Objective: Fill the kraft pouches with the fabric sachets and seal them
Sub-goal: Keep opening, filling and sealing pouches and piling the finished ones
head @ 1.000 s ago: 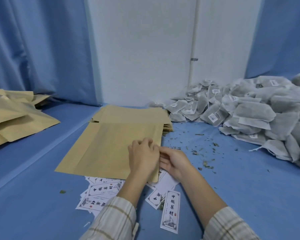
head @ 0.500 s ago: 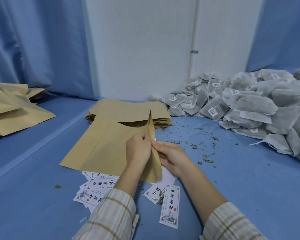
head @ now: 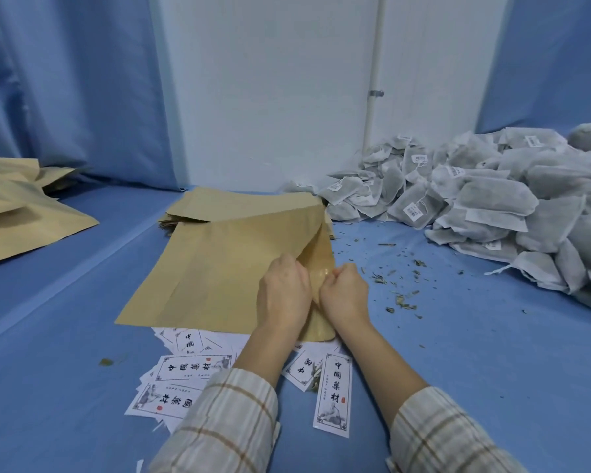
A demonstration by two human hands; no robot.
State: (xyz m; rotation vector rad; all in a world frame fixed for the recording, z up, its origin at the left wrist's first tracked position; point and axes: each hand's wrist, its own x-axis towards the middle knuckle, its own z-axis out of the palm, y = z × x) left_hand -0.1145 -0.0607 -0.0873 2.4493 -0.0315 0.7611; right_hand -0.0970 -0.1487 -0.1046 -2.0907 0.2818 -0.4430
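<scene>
Nearest the camera, two forearms in plaid beige sleeves (head: pixel 226 418) are reaching forward over a blue cloth-covered tabletop (head: pixel 475 370). White printed paper labels with black Chinese characters (head: pixel 333 394) are lying scattered beneath the wrists. The left hand (head: pixel 282 295) and the right hand (head: pixel 343 295) are both curling their fingers round the right-hand edge of a flat tan kraft paper pouch (head: pixel 219 274), pinching its layers and spreading the opening apart. The pouch is lying on the tabletop, its far end overlapping a stack of more flat kraft pouches (head: pixel 239 206). Dried green herb crumbs (head: pixel 400 285) are littering the cloth to the right of the hands. Further right, a big heap of grey-white fabric sachets with small white tags (head: pixel 492 203) is spreading toward the corner. At far left, another loose pile of kraft pouches (head: pixel 21 213) is resting. Behind, blue curtains (head: pixel 65 87) are flanking a white wall panel (head: pixel 270 87) with a vertical white pipe (head: pixel 374 73).
</scene>
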